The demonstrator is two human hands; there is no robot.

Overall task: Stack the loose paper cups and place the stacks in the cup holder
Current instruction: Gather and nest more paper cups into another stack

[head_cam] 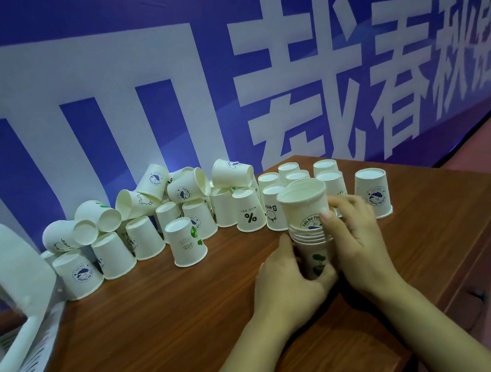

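A stack of several white paper cups (305, 208) stands upright, mouth up, on the brown table (162, 321). My left hand (288, 278) grips its lower part from the left. My right hand (354, 233) holds its right side, thumb on the top cup's wall. Many loose cups (187, 243) stand upside down along the wall, and some lie tipped on top of the pile (153, 181). One upside-down cup (372, 193) stands just right of my hands. The white cup holder (24, 359) lies at the far left, its inside mostly hidden.
A blue banner with large white characters (317, 78) backs the table. The table's right edge (488, 244) drops to a reddish floor, with a drawer handle (478, 295) on its side.
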